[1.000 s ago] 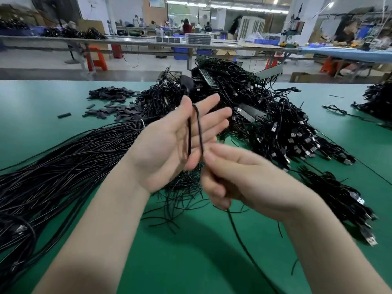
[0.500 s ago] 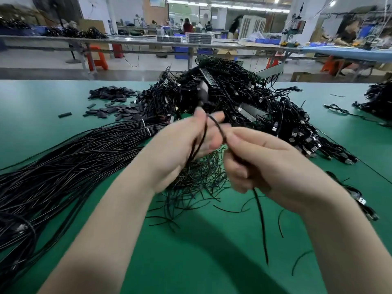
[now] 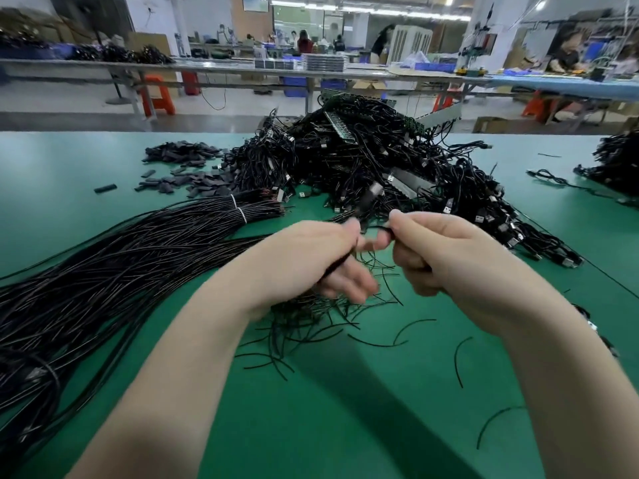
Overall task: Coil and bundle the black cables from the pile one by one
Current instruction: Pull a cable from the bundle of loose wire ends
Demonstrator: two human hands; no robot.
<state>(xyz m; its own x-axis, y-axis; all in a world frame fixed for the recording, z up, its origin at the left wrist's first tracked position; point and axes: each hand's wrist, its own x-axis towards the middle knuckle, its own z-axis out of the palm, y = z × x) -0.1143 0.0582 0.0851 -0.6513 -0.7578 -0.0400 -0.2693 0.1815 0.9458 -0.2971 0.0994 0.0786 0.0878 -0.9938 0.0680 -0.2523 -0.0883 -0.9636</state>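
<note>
Black cable [image 3: 375, 230] is pinched between both hands above the green table [image 3: 345, 426], just in front of the big tangled pile [image 3: 380, 160] of cables with metal plugs. From the head view, the only one there is, the left hand [image 3: 321, 257] is closed around the gathered loops, with a dark strand running down through its palm. The right hand [image 3: 439, 250] is clenched on the short stretch of cable that bridges the gap between the two hands. One plug end [image 3: 371, 193] sticks up just behind the left hand, blurred.

A second ago the left hand was spread flat with the cable looped over its fingers, and a long tail hung down from the right hand toward the table. Half a second ago the hands had come together and the tail was shorter. Now no hanging tail shows, and both hands are shut. That suggests the coil is nearly wound and the step in hand is wrapping the last bit round it to bind the bundle.

Left of the pile lies a long sheaf of straight cables [image 3: 121, 264] tied with white bands, so much work remains. Short loose offcuts [image 3: 311, 326] lie in front of the pile under the hands.
</note>
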